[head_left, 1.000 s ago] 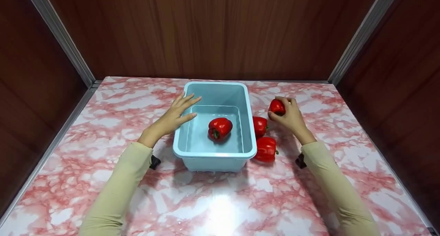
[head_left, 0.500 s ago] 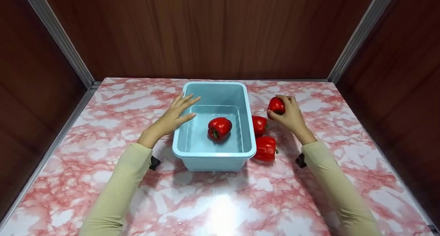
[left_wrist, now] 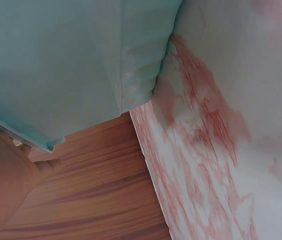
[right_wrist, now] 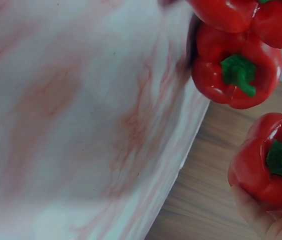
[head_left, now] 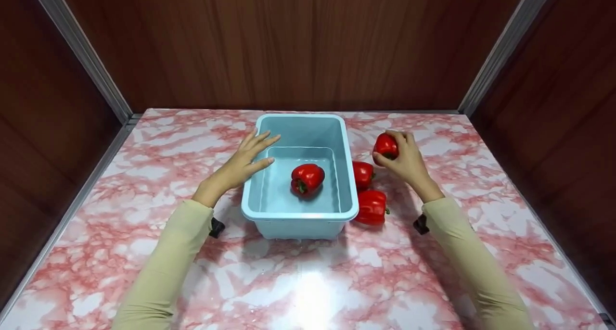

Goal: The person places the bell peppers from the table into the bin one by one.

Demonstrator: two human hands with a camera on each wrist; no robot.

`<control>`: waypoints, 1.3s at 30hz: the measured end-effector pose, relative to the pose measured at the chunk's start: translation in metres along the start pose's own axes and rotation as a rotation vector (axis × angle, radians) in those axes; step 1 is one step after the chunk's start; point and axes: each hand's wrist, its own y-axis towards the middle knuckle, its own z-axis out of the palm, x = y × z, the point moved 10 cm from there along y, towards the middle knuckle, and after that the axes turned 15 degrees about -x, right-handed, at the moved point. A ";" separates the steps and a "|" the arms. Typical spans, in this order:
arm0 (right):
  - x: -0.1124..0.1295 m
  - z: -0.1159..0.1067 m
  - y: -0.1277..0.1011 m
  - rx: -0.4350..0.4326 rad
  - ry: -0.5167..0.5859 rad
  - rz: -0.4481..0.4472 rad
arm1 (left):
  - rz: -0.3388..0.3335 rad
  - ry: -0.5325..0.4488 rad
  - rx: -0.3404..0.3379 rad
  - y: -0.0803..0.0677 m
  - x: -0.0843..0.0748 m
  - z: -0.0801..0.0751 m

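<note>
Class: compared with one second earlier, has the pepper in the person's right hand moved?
Yes, slightly: the held pepper has risen a little, away from the pepper beside the bin.

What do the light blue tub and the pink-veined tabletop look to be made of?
The light blue rectangular tub looks like moulded plastic: one even colour, rounded rolled rim, soft sheen. The pink-and-white marbled tabletop has a glossy finish, throwing back a bright glare; whether stone or a printed laminate, I cannot tell.

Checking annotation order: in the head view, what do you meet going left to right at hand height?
Left hand → light blue plastic tub holding a red bell pepper → right hand gripping another red bell pepper.
</note>
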 end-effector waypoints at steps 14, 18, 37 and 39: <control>0.006 -0.004 0.000 0.012 -0.015 0.010 | 0.008 0.002 0.006 0.001 0.000 0.001; 0.009 -0.003 0.000 0.010 -0.009 -0.010 | 0.016 0.013 0.006 0.001 0.000 0.000; 0.019 -0.004 0.000 -0.001 0.016 -0.012 | 0.051 0.129 0.018 0.000 -0.004 -0.003; 0.019 -0.004 0.000 -0.003 0.020 -0.014 | 0.050 0.150 0.021 -0.001 -0.004 -0.003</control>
